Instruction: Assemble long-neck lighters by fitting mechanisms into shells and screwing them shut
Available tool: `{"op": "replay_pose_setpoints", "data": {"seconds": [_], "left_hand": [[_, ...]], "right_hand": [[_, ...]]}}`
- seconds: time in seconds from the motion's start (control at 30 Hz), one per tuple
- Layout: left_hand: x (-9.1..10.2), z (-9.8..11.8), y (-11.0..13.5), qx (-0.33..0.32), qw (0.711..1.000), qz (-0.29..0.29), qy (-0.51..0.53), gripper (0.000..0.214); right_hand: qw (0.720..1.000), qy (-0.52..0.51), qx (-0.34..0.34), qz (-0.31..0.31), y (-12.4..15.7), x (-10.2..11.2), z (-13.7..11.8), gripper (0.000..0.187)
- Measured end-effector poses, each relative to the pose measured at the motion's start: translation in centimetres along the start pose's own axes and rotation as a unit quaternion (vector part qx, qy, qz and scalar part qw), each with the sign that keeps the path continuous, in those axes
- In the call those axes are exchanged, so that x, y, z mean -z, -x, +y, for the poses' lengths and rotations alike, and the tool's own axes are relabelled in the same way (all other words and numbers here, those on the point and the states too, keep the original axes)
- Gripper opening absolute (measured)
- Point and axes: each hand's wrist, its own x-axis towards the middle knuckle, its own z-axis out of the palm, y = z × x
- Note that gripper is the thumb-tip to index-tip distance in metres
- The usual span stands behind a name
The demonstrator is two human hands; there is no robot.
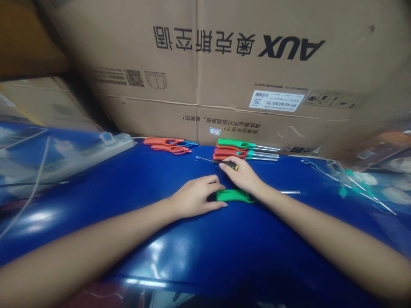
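A green long-nosed lighter (234, 196) lies flat on the blue table (128, 201), its metal tube pointing right. My left hand (195, 196) rests on its left end, fingers curled around the handle. My right hand (242, 173) crosses over the lighter and closes on a thin black screwdriver (224, 163) with a yellow band; its thin shaft points left. A stack of green and red lighters (245, 149) lies just beyond my right hand.
Orange and blue lighters (168, 144) lie at the back left. A big cardboard box (224, 64) stands along the table's far edge. A white power strip (112, 140) sits at the left, clear plastic bags (356, 179) with parts at the right.
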Motion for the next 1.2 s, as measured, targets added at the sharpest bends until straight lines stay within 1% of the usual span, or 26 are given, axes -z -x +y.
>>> {"op": "replay_pose_setpoints", "data": {"seconds": [0.2,0.3,0.43,0.53,0.6,0.67,0.73,0.77,0.83,0.9,0.97,1.03,1.1,1.2], "left_hand": [[0.0,-0.1,0.0,-0.001,1.000,0.002,0.006,0.040],[0.1,0.0,0.0,-0.001,1.000,0.001,0.009,0.042],[0.1,0.1,0.0,-0.001,1.000,0.006,0.012,0.043],[0.1,0.4,0.0,-0.004,1.000,0.011,0.006,0.042],[0.0,0.7,0.1,-0.004,1.000,0.011,-0.007,0.043],[-0.1,1.2,0.2,-0.001,1.000,0.007,-0.018,0.044],[-0.3,1.7,0.3,0.001,1.000,0.002,-0.012,0.045],[-0.4,2.0,0.4,0.002,1.000,0.000,0.001,0.046],[-0.7,2.5,0.4,0.012,0.999,0.006,0.051,0.053],[-1.0,2.8,0.3,0.038,0.991,0.031,0.125,0.060],[-1.3,2.9,0.2,0.066,0.975,0.068,0.201,0.064],[-1.4,3.0,0.1,0.082,0.956,0.100,0.265,0.060],[-1.2,3.1,0.0,0.079,0.942,0.116,0.306,0.050],[-0.8,3.3,-0.1,0.059,0.937,0.140,0.314,0.030]], "right_hand": [[0.999,-0.040,-0.014,0.004,0.1,-0.2,0.1,0.019],[0.997,-0.075,-0.022,0.013,0.3,0.0,-0.1,0.018],[0.989,-0.139,-0.055,0.022,1.2,1.2,-0.7,0.024],[0.978,-0.190,-0.078,0.040,2.0,2.6,-1.1,0.029],[0.964,-0.245,-0.093,0.048,2.5,3.8,-1.4,0.031],[0.931,-0.339,-0.121,0.054,3.0,5.3,-1.8,0.030],[0.898,-0.407,-0.150,0.068,3.5,6.7,-2.2,0.029],[0.886,-0.427,-0.166,0.075,3.9,7.3,-2.4,0.029],[0.871,-0.447,-0.186,0.085,4.7,8.0,-2.6,0.029],[0.866,-0.454,-0.191,0.092,5.5,8.2,-2.5,0.029],[0.866,-0.453,-0.184,0.102,6.1,8.0,-2.3,0.029],[0.872,-0.445,-0.176,0.105,6.5,7.5,-2.0,0.029],[0.877,-0.438,-0.171,0.098,6.6,7.2,-1.7,0.029],[0.877,-0.438,-0.177,0.084,6.6,6.9,-1.4,0.030]]}}
